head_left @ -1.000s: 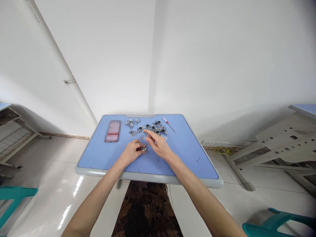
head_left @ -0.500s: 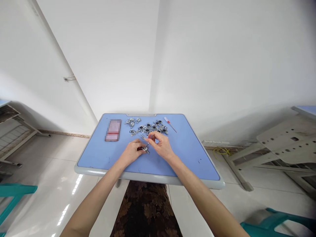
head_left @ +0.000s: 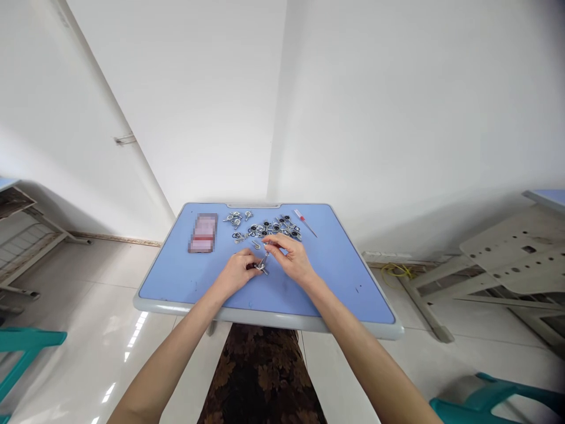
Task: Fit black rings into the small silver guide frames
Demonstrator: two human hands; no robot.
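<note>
My left hand (head_left: 239, 271) is closed, pinching a small shiny metal fitting (head_left: 261, 268) with a round part and a short stem, low over the blue desk top (head_left: 176, 285). Just to its right, my right hand (head_left: 289, 257) has its fingers pinched around a slim screwdriver (head_left: 266, 257). Its thin shaft slants down to the fitting; the fingers hide most of its handle. Behind the hands lies a loose pile of similar metal fittings (head_left: 276, 227), several with black round centres. One loose metal piece (head_left: 256, 244) rests between the pile and my hands.
A smaller group of fittings (head_left: 235, 218) sits at the back. A dark-edged flat object (head_left: 203, 234), its face pixelated, lies on the left. Another screwdriver (head_left: 305, 222) with a clear handle and red collar lies back right. A white wall (head_left: 212, 118) stands behind the desk.
My right hand has shifted slightly, and the tool in it stands more plainly against the fitting. My left hand keeps its grip nearly in place.
</note>
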